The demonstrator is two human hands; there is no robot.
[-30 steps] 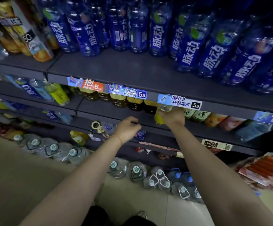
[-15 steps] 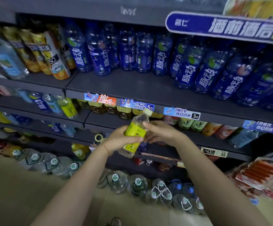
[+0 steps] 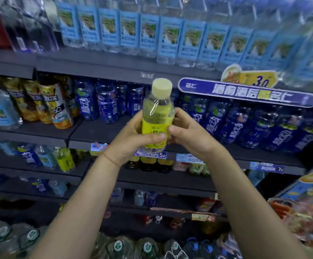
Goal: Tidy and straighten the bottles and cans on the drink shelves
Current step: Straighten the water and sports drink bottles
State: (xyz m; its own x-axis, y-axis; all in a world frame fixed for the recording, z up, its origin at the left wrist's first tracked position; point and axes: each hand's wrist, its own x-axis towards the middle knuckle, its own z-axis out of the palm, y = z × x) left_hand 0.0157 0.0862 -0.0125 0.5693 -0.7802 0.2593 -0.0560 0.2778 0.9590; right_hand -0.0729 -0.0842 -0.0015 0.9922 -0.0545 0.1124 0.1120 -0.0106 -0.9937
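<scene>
Two hands, our left hand (image 3: 133,139) and right hand (image 3: 187,135), grasp the yellow-label bottle (image 3: 156,116) upright before dark blue bottles (image 3: 232,124); our fingers cover its lower label, and the clear bottles (image 3: 170,38) above blur.

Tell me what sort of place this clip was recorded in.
Most likely a shop's drinks aisle: dark tiered shelves carry rows of blue-labelled clear water bottles, with paper price tags on the shelf edges and a purple promotional sign.
</scene>
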